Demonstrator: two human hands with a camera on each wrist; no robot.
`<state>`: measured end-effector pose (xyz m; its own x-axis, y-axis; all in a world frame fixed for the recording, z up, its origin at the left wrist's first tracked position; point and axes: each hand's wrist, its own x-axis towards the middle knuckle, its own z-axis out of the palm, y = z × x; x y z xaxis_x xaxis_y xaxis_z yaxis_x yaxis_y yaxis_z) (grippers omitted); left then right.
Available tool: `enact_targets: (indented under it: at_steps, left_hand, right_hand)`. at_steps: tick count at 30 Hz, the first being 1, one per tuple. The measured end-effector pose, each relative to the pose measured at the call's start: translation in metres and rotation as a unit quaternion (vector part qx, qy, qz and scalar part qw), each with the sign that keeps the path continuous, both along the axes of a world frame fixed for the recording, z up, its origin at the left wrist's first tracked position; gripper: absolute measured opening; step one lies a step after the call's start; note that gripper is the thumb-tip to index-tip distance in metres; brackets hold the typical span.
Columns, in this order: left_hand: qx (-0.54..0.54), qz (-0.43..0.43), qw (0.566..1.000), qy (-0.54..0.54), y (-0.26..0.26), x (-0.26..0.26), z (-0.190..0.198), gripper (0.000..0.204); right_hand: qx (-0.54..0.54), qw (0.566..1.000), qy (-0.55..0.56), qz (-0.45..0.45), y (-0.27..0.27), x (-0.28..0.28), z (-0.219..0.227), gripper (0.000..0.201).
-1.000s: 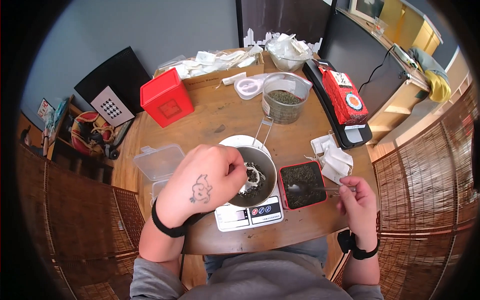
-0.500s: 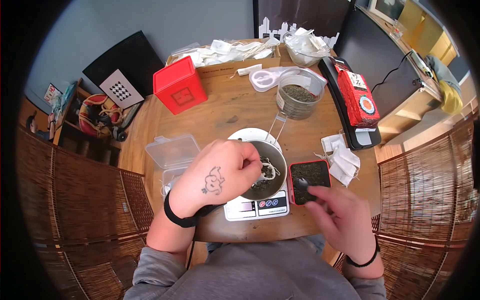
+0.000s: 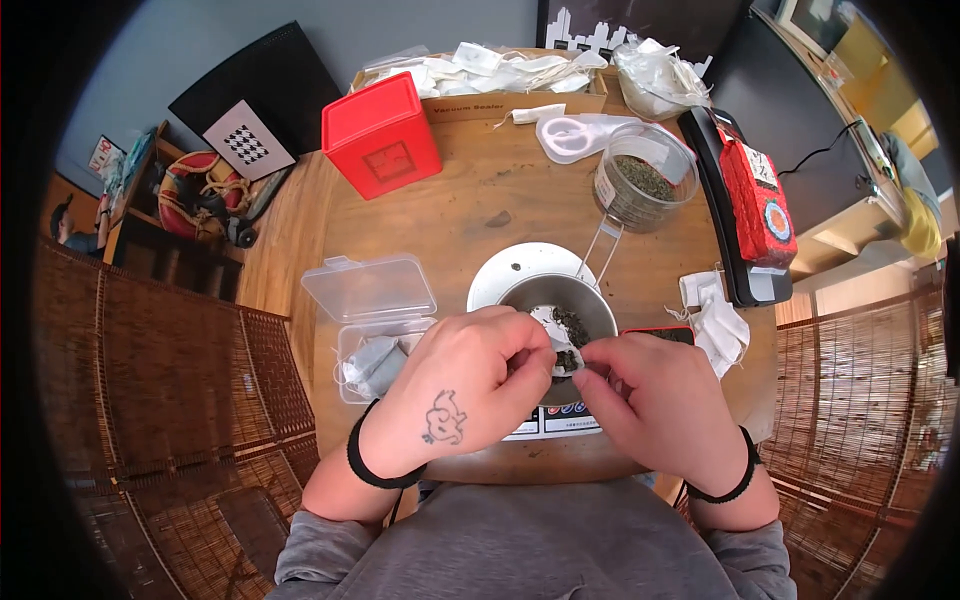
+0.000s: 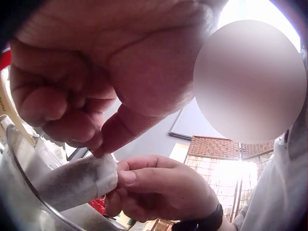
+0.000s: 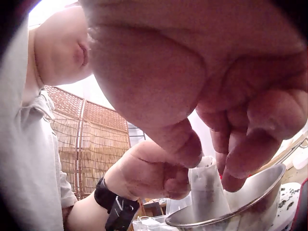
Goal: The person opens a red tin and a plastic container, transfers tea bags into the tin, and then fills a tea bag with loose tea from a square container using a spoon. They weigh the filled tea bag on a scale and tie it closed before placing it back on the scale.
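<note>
A white tea bag with dark leaf showing through its sides stands mouth up in a steel pot. My left hand pinches one side of the bag's rim between thumb and finger. Opposite it, my right hand pinches the other side of the rim. Loose dark tea leaves lie in the pot beside the bag. Under the pot is a white kitchen scale, its front partly hidden by the hands. The red tin of tea is mostly covered by my right hand; the spoon is out of sight.
Left of the pot, an open plastic box holds a filled bag. Behind stand a red canister and a see-through tub of tea. White bags lie at the right, near a black vacuum sealer bearing a red packet.
My right hand has let go of the spoon and come left from the red tin to the bag's rim, which it now pinches. The left hand keeps its hold over the pot.
</note>
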<state>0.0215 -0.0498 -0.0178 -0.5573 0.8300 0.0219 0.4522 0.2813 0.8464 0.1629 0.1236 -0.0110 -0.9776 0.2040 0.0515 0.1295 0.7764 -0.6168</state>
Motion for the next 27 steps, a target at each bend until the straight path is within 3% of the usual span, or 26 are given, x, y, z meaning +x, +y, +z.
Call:
enact_targets:
  at_steps: [14,19,25,27]
  left_hand:
    - [-0.002,-0.016,0.999,0.05,0.002,0.003,-0.005,0.013]
    - [-0.02,-0.047,0.997,0.063,-0.006,0.001,-0.01,0.013]
    - [0.004,-0.001,0.991,0.134,-0.002,0.002,0.01,0.014]
    - [-0.034,-0.078,0.982,0.166,0.007,-0.001,-0.002,0.018]
  right_hand:
    - [0.042,0.999,0.01,-0.015,0.004,-0.004,-0.003,0.007]
    - [-0.008,1.0,-0.009,-0.025,0.003,0.0,-0.002,0.008]
    - [-0.007,1.0,-0.003,-0.007,0.009,0.003,-0.005,0.008]
    - [-0.023,1.0,-0.006,-0.004,0.008,0.003,-0.004,0.008]
